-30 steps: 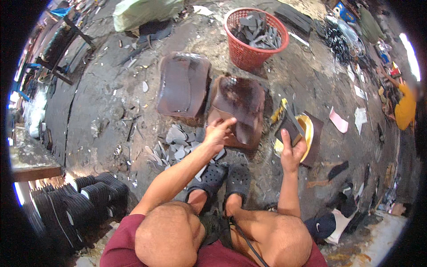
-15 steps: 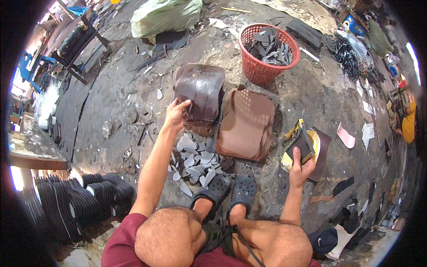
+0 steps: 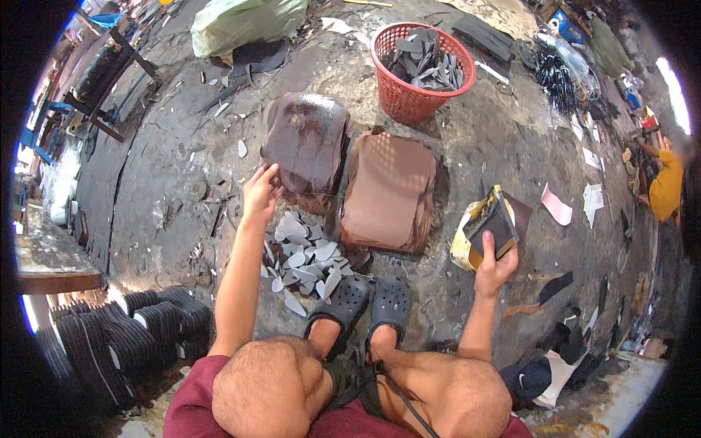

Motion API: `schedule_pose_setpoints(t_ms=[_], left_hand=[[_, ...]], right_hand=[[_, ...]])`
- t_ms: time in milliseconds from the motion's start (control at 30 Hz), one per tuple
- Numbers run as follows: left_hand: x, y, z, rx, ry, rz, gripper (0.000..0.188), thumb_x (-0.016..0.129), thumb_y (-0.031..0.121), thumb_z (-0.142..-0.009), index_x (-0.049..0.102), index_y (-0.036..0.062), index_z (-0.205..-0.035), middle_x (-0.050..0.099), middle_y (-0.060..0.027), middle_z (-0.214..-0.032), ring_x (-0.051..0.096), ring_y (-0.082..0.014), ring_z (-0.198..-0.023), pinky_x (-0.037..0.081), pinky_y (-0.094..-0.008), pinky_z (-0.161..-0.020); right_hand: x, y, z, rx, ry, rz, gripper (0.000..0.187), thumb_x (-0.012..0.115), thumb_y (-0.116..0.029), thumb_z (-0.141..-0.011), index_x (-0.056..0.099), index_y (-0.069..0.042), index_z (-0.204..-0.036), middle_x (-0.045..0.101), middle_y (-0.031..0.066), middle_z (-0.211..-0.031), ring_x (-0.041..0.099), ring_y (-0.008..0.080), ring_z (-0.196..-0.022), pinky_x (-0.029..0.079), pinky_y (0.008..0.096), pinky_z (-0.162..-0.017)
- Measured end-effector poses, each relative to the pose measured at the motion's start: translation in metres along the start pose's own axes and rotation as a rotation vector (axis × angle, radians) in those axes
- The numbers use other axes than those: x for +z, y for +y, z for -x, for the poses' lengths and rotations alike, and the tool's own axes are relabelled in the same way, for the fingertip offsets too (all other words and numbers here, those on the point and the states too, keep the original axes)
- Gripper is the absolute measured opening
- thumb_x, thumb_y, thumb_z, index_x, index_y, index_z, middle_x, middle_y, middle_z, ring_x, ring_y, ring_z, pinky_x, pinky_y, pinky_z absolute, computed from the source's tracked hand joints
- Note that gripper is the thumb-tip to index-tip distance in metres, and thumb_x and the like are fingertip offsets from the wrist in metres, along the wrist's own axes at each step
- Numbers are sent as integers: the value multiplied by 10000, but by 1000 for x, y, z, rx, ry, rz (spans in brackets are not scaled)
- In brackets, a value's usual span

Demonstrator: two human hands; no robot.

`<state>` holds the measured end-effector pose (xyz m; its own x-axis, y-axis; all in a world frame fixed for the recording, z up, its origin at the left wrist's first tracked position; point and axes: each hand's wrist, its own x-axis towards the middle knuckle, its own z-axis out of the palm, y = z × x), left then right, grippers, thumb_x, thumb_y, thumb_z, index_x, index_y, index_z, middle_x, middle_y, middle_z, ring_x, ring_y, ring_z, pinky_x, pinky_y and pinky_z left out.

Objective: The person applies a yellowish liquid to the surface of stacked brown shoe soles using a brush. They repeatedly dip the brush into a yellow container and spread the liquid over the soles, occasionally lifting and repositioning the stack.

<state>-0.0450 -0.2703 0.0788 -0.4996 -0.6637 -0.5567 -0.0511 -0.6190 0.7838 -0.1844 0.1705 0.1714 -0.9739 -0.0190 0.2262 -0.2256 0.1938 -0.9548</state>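
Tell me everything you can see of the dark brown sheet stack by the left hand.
The dark brown sheet stack is a pile of glossy, leather-like sheets with rounded corners, lying flat on the grey floor. Its top shines with pale reflections. The left hand touches its lower left edge. A lighter brown stack sits against its right side; pale offcuts lie just below.

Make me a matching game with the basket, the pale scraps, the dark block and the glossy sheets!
Things:
1. red basket
2. pale scraps
3. dark flat block
4. glossy brown sheets

Places:
A. held in the right hand
B. touched by the left hand
C. on the ground by the feet
D. beyond the sheets, full of dark pieces

Pairs: 1-D, 2-C, 3-A, 4-B
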Motion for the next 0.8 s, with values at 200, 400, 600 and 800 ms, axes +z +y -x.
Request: schedule_pose_setpoints(t_ms=[200, 400, 600, 800], left_hand=[[-6, -72, 32, -66, 213, 409, 1110, 690, 611, -835, 116, 48, -1601, 215, -179, -1623, 224, -319, -1499, 157, -475, -1228], [-1, -53, 18, 47, -13, 489, 1253, 669, 733, -761, 71, 7, -1588, 127, -186, -1647, 140, -365, -1523, 106, -513, -1239], [-13, -39, 2, 83, 45, 499, 773, 655, 606, -858, 489, 59, -1377, 503, -122, -1393, 451, -269, -1307, 319, -412, -1143], [-42, -113, 18, 88, 173, 90, 360, 737, 207, -896, 649, 8, -1182, 674, -69, -1099, 642, -190, -948, 493, -275, -853]], right_hand=[[-21, 13, -25, -46, 206, 123, 372, 692, -168, -949, 585, 92, -1194, 649, 164, -1154, 604, 259, -1031, 464, 370, -941], [-70, 29, -64, 162, 413, 221, 513, 599, -64, -823, 516, 38, -1319, 587, 128, -1273, 544, 261, -1161, 382, 372, -1052], [-86, 76, -65, 158, 43, 604, 404, 712, -90, -808, 649, -7, -1198, 730, 213, -1063, 709, 335, -1031, 519, 413, -897], [-47, 80, -58, 323, -104, 1085, 540, 691, -161, -839, 542, -94, -1354, 703, 280, -1044, 668, 466, -1045, 511, 541, -930]])
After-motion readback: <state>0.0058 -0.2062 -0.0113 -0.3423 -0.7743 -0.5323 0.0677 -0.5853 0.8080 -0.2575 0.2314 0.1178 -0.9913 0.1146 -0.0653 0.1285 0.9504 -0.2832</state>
